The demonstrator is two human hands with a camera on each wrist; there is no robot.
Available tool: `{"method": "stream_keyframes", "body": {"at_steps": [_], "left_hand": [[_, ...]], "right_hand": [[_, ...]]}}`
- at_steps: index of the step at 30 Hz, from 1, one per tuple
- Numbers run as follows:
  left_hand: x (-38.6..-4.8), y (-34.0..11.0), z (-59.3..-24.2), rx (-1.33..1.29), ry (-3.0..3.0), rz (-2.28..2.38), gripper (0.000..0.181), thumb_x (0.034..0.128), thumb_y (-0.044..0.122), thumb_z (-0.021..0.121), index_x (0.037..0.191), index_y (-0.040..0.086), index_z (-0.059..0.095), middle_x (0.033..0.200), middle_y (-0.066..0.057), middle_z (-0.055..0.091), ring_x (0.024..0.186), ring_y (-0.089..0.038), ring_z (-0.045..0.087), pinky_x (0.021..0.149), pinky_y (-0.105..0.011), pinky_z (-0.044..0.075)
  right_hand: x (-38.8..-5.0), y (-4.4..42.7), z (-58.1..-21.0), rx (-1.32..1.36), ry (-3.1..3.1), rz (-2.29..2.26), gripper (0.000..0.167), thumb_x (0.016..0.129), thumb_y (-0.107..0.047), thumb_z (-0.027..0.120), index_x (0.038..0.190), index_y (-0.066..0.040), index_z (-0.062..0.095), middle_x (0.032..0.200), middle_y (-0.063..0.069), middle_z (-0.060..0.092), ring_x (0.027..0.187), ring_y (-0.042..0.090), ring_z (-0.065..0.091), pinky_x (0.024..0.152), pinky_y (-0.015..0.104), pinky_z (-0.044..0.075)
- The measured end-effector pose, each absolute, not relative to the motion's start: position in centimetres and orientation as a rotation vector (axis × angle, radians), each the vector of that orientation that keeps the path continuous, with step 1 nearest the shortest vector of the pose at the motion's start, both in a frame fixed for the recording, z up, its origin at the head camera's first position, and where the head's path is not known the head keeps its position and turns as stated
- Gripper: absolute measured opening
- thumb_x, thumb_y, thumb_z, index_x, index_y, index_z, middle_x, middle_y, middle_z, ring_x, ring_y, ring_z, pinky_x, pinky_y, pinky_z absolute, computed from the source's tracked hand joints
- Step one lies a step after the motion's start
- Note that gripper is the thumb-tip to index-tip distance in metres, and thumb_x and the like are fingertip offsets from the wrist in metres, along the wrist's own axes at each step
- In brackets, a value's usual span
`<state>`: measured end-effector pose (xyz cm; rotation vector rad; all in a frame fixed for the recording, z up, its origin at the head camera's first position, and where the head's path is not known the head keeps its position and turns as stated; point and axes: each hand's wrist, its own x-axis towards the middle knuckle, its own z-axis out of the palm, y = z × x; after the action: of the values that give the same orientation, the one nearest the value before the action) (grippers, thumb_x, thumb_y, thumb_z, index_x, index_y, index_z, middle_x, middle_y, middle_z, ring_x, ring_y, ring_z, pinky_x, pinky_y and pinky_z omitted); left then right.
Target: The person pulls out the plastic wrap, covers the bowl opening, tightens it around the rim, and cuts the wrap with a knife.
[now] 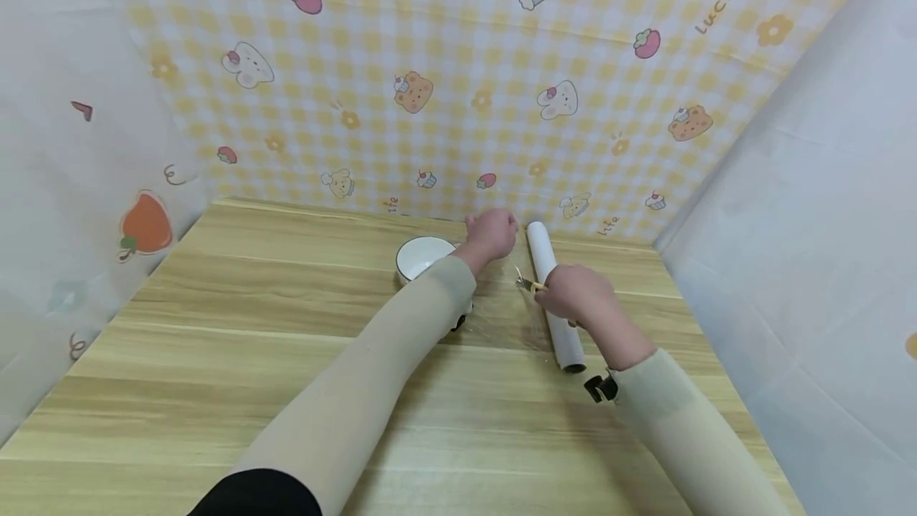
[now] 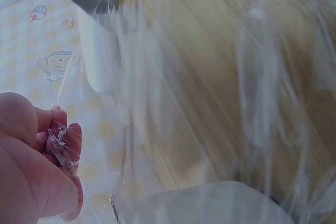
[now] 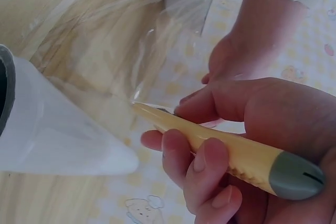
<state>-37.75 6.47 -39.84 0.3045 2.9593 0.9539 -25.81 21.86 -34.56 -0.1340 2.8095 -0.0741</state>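
Film roll: white, smooth cylinder lying on the wooden table, near end showing a dark hollow core. Clear film spreads from the roll's left side, wrinkled, with bright glints. Left hand, left of the roll's far end, pinches a bunched bit of film between thumb and fingers. Right hand, over the roll's middle, grips a utility knife: yellow body, grey end cap; its front end points left of the roll. White, dark-rimmed bowl stands farther left of the roll.

Obscured: roll's middle, behind the right hand; bowl's right side, behind the left arm. Film outline hard to trace. Blade blurred in left wrist view; cannot tell whether it cuts.
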Motion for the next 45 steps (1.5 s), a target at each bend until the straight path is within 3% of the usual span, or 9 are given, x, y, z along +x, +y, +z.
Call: {"method": "stream_keyframes", "body": {"at_steps": [8, 12, 18, 27, 35, 45], "left_hand": [[-37.3, 6.3, -39.7, 0.284, 2.954, 1.013, 0.032, 0.1183, 0.03, 0.046, 0.102, 0.017, 0.07, 0.115, 0.004, 0.077, 0.118, -0.02, 0.069, 0.135, -0.064, 0.02], [-37.5, 6.2, -39.6, 0.286, 2.959, 1.039, 0.032, 0.1177, 0.027, 0.045, 0.104, 0.016, 0.072, 0.122, 0.005, 0.079, 0.121, -0.02, 0.069, 0.135, -0.065, 0.02], [-38.2, 6.4, -39.7, 0.259, 2.906, 1.046, 0.031, 0.1184, 0.028, 0.044, 0.113, 0.016, 0.072, 0.128, 0.006, 0.077, 0.128, -0.019, 0.067, 0.137, -0.066, 0.012], [-38.6, 6.4, -39.7, 0.269, 2.915, 1.066, 0.03, 0.1187, 0.028, 0.046, 0.105, 0.014, 0.069, 0.124, 0.005, 0.077, 0.122, -0.018, 0.067, 0.137, -0.067, 0.012], [-38.3, 6.4, -39.5, 0.251, 2.936, 1.072, 0.029, 0.1187, 0.027, 0.047, 0.116, 0.015, 0.072, 0.124, 0.004, 0.077, 0.123, -0.019, 0.067, 0.136, -0.064, 0.016], [-37.7, 6.4, -39.4, 0.249, 2.975, 1.057, 0.029, 0.1185, 0.027, 0.045, 0.11, 0.016, 0.071, 0.118, 0.003, 0.078, 0.123, -0.019, 0.069, 0.136, -0.066, 0.016]], "right_hand": [[-23.7, 22.2, -33.5, -0.181, 2.739, -0.038, 0.035, 0.103, -0.032, 0.061, 0.071, -0.017, 0.063, 0.066, 0.003, 0.068, 0.055, 0.017, 0.064, 0.049, 0.031, 0.044], [-22.7, 22.3, -32.6, -0.226, 2.704, 0.008, 0.04, 0.102, -0.032, 0.06, 0.065, -0.017, 0.063, 0.058, 0.0, 0.065, 0.05, 0.016, 0.061, 0.049, 0.032, 0.043], [-20.7, 22.3, -31.6, -0.274, 2.656, 0.042, 0.035, 0.099, -0.026, 0.062, 0.068, -0.013, 0.069, 0.054, -0.002, 0.062, 0.046, 0.014, 0.06, 0.046, 0.029, 0.043], [-17.5, 22.8, -31.2, -0.375, 2.678, 0.019, 0.024, 0.091, -0.021, 0.072, 0.069, -0.016, 0.063, 0.057, -0.002, 0.062, 0.047, 0.012, 0.059, 0.043, 0.026, 0.042], [-15.6, 23.1, -31.1, -0.466, 2.73, 0.11, 0.027, 0.091, -0.024, 0.076, 0.07, -0.017, 0.059, 0.064, -0.004, 0.056, 0.057, 0.013, 0.049, 0.05, 0.032, 0.039], [-13.7, 23.9, -31.5, -0.514, 2.738, 0.078, 0.042, 0.089, -0.021, 0.075, 0.057, -0.022, 0.048, 0.059, -0.009, 0.042, 0.055, 0.01, 0.035, 0.049, 0.028, 0.027]]}}
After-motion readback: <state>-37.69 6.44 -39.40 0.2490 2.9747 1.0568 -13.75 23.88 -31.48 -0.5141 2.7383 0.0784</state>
